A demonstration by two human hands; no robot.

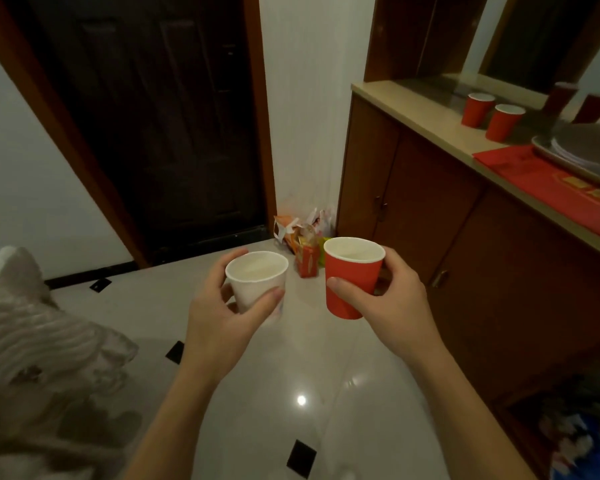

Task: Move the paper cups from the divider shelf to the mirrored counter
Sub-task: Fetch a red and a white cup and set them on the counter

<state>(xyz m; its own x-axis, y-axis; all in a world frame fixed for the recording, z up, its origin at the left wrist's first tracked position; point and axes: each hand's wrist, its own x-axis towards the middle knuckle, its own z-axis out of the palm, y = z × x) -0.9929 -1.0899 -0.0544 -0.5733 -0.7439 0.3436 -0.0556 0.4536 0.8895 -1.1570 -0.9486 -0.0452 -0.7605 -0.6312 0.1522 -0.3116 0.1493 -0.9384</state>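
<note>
Two paper cups are carried upright over the glossy tiled floor [291, 375], side by side and apart. The left hand [219, 317] wraps a white cup [257, 282], thumb across its front; its inside looks empty. The right hand [392, 299] grips a red cup [350, 275] with a white inside, also seemingly empty. At about two o'clock, the table [426, 109] under the mirror [548, 39] carries two more red cups [490, 114] standing just beside each other, their reflections behind. Near them lie a red cloth [534, 174] and a metal tray [582, 150]. At twelve o'clock, snack packets [305, 244] sit on the floor beside the dark door [160, 116].
</note>
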